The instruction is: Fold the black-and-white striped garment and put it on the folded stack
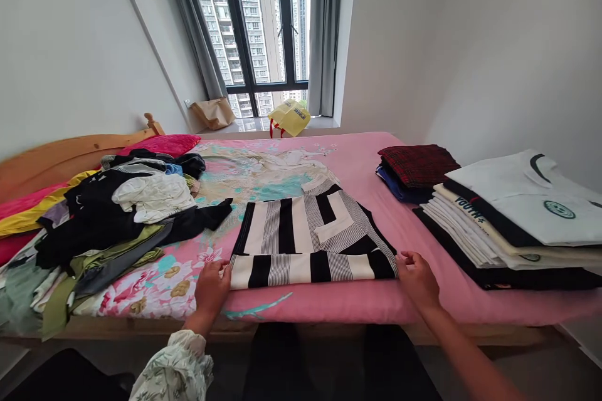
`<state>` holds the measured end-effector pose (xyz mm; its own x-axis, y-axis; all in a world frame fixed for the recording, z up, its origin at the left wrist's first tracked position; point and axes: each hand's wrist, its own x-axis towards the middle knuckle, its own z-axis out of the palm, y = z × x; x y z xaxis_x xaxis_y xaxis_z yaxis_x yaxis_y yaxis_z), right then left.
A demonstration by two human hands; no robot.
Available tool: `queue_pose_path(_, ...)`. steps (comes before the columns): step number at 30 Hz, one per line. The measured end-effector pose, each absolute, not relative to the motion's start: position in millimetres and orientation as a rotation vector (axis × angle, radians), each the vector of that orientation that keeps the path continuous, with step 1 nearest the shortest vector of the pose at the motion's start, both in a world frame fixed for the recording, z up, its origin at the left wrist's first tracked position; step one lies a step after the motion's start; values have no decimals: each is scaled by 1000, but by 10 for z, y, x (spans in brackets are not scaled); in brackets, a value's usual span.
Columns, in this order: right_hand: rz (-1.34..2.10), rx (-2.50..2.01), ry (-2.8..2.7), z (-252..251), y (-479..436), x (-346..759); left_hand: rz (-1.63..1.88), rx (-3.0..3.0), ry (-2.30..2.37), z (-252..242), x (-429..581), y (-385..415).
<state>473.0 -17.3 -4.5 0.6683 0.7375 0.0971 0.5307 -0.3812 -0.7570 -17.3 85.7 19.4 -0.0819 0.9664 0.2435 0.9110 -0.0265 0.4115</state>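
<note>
A black and cream striped shirt (291,225) lies on the bed near its front edge, with its near side folded over in a long band. My left hand (212,285) is closed at the left end of that band, thumb and fingers pinching the cloth. At the right end, my right hand (417,279) pinches the other corner of the fold. One sleeve of the shirt is laid across its body, and the collar points to the far right.
Left of the shirt is a loose heap of clothes (108,219). On the right stand a stack of folded shirts (527,213) and a smaller pile with a dark red plaid garment (418,165). A yellow bag (290,118) and a brown paper bag (214,114) rest by the window.
</note>
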Motion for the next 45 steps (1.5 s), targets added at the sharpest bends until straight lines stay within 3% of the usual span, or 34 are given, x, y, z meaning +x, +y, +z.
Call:
queue_pose_path(6, 118, -1691, -1657, 262, 64, 4015, 655, 2462, 1613, 211, 371, 963)
queue_pose_path(11, 292, -2041, -1998, -19, 206, 3974, 241, 2559, 1604, -56, 507, 1010)
queue_pose_path(16, 300, -2215, -1989, -259, 135, 4252, 7, 2492, 1808, -242, 346, 1013)
queue_pose_path(22, 329, -2193, -1891, -98, 165, 4110, -11, 2459, 1862, -106, 509, 1042)
queue_pose_path(26, 263, -1846, -1946, 35, 244, 3683, 199, 2719, 1592, -8, 1127, 977)
queue_pose_path(30, 281, -1728, -1923, -43, 264, 3632, 90, 2780, 1388, -33, 1529, 863)
queue_pose_path(35, 228, -1947, -1452, -246, -105, 4544, 65, 2781, 1710, -230, 753, 846)
queue_pose_path(40, 742, -2061, -994, -257, -251, 5262, -30, 2850, 1803, -403, -314, 929)
queue_pose_path(45, 1110, -2061, -927, -192, 56, 5263, -77, 2896, 1781, -316, -397, 1025)
